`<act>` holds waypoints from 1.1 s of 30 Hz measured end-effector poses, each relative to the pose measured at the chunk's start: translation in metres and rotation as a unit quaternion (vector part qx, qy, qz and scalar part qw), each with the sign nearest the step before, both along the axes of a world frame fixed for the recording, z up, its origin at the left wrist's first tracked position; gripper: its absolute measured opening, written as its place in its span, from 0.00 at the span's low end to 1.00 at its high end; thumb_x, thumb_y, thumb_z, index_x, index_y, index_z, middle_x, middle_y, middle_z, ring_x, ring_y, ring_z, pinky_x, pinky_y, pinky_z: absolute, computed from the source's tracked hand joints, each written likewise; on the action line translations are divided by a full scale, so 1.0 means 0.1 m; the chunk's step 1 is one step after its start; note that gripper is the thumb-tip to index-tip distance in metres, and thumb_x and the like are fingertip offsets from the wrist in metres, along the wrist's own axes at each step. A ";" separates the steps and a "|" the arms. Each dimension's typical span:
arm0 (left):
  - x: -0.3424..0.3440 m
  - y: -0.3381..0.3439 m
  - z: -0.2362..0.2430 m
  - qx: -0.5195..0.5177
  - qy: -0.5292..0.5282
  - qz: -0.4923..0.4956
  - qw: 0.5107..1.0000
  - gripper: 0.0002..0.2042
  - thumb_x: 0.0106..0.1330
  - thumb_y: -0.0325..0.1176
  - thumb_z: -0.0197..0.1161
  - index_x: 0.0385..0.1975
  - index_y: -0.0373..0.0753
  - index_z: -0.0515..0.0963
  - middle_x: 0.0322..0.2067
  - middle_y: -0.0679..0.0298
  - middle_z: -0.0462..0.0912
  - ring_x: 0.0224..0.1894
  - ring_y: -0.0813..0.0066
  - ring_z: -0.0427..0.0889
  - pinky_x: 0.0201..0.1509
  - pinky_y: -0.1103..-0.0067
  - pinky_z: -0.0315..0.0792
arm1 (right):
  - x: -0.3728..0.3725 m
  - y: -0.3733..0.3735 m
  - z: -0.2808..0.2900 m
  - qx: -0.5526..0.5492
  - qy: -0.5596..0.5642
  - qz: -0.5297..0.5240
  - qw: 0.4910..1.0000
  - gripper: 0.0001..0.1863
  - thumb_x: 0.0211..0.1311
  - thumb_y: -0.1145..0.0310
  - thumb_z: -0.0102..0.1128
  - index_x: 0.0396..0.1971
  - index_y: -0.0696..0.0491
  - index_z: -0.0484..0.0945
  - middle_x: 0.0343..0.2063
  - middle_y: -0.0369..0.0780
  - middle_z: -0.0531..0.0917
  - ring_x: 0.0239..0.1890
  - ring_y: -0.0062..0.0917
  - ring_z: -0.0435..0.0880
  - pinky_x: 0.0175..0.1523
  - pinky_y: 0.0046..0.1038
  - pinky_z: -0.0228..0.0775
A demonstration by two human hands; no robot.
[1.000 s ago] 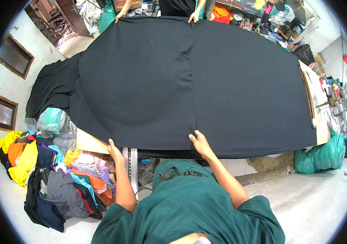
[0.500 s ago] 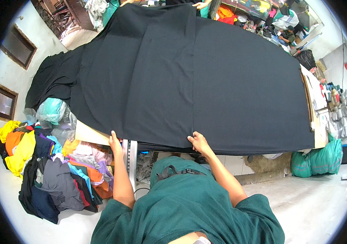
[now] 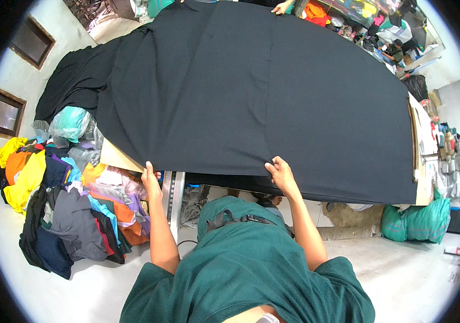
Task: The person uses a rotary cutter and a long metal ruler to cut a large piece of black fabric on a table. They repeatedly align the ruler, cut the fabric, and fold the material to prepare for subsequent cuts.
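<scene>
Two hands at the near hem of a big black fabric sheet (image 3: 251,91): left hand (image 3: 151,178) pinches the hem at the near-left corner, fingers closed on the cloth edge; right hand (image 3: 279,173) grips the hem further right, fingers curled over the fold. Fabric lies spread flat over a long tabletop (image 3: 419,156), covering nearly all of it; only a light strip of the board shows at the right end and a tan corner (image 3: 116,157) at near left. Far end: another person's hand (image 3: 283,7) rests on the cloth edge. The left far part of the sheet spills off the tabletop toward the wall. Risk, as a judgement: uneven pull between the two hands, or against the far person, could skew the layer and leave wrinkles; faint creases run lengthwise already. The overhang at left could drag the sheet sideways. Left of the person, a pile of coloured clothes (image 3: 63,210) on the floor sits just beside the table leg (image 3: 175,199), tight room that side. Right side: a green sack (image 3: 416,223) under the table end, bare floor near it, more room to step. Cluttered shelves (image 3: 448,156) beyond the right end.
</scene>
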State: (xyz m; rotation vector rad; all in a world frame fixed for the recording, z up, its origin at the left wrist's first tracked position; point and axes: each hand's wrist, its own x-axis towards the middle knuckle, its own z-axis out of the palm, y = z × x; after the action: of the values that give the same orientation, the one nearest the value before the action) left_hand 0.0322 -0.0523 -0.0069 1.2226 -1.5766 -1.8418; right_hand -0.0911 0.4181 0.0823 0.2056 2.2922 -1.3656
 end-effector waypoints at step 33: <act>0.05 0.16 -0.33 -0.121 -0.087 0.003 0.989 0.23 0.79 0.46 0.62 0.26 0.31 0.77 0.23 0.64 0.80 0.26 0.76 0.77 0.34 0.73 0.72 | 0.10 0.01 -0.29 0.046 -0.145 0.113 0.982 0.20 0.78 0.58 0.63 0.26 0.55 0.75 0.18 0.39 0.83 0.19 0.22 0.84 0.24 0.26 0.72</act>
State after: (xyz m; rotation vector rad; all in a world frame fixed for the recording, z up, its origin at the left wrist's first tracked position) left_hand 0.0367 -0.0367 -0.0397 1.3002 -1.8248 -1.5205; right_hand -0.0812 0.4196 0.0534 0.1570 2.0645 -1.0434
